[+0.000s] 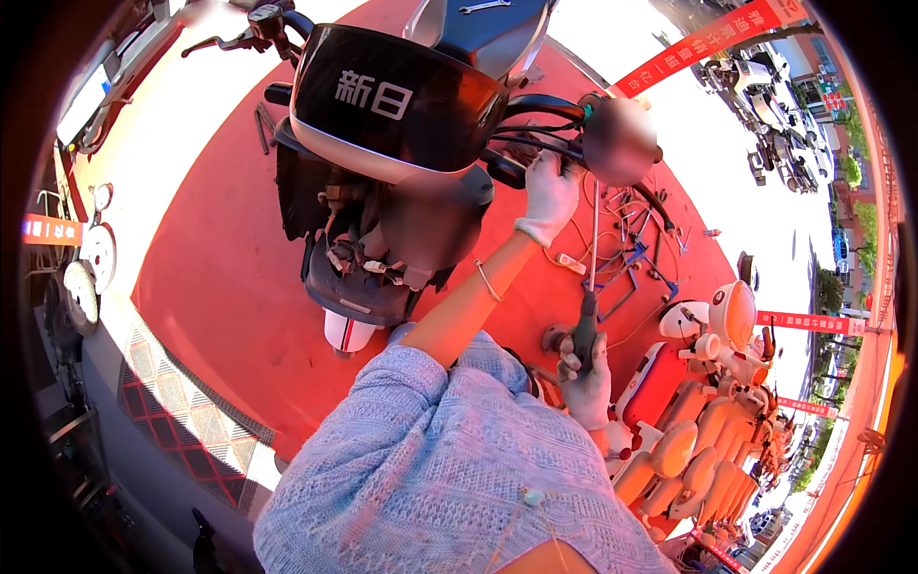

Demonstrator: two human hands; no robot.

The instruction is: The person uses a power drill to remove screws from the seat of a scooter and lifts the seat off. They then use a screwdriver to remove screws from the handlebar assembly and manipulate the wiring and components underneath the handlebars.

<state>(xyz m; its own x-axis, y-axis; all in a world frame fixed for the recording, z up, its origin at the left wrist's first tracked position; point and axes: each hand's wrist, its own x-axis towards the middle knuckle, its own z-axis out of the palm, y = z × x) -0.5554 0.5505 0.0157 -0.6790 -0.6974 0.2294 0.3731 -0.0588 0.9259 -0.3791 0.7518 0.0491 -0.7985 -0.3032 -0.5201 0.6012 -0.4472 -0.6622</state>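
Observation:
In front of me stands an electric scooter with a glossy black front panel (pixel 402 100); its lower front is uncovered, showing loose wiring and connectors (pixel 368 258). My left hand (pixel 553 196), in a white glove, reaches to the black handlebar cables (pixel 540 127) on the right side. Its fingers are closed there, but what they pinch is hidden. My gloved right hand (pixel 586 383) grips the dark handle of a long screwdriver (pixel 586 320). The shaft points up and away, its tip close to the handlebar end beside my left hand. A blurred patch covers part of that end.
Tools and blue-handled pieces (pixel 636 253) lie scattered with thin cords on the red mat (pixel 210 249) to the right. A wrench (pixel 486 6) rests on the scooter's top. Several parked scooters (pixel 703 421) line the right. Tiled flooring (pixel 186 421) borders the mat at lower left.

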